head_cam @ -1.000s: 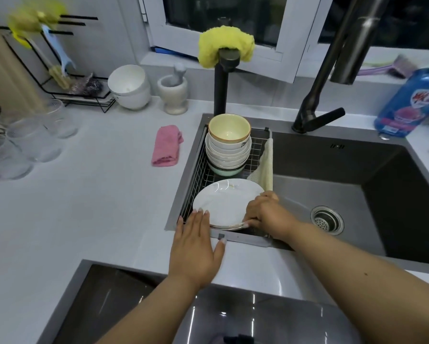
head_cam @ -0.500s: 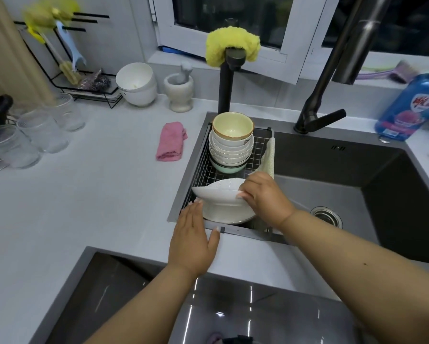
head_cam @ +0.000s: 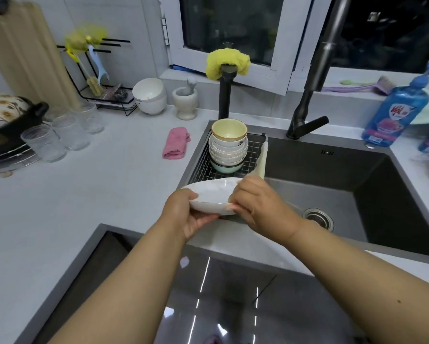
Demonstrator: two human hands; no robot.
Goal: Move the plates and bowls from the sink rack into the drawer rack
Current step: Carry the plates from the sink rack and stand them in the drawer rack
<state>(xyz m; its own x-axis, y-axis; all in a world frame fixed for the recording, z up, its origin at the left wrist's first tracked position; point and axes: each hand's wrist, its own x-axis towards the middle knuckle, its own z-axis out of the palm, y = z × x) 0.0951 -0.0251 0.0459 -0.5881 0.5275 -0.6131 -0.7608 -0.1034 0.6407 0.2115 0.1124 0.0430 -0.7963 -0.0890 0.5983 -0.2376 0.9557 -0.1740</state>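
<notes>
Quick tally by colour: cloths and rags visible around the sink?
Yellow: 1, the yellow cloth draped on the black post.
Pink: 1, the pink cloth on the counter.
Cream: 1, the cream cloth hung on the sink rack edge.
Total: 3

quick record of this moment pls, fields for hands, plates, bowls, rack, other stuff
left hand: grips the plates' left rim, fingers under
right hand: grips the plates' right rim
plates: white, lifted off the rack, tilted
bowls: one stack on the rack, far end
rack: wire, in the sink's left side
pink cloth: on the counter, left of the sink
</notes>
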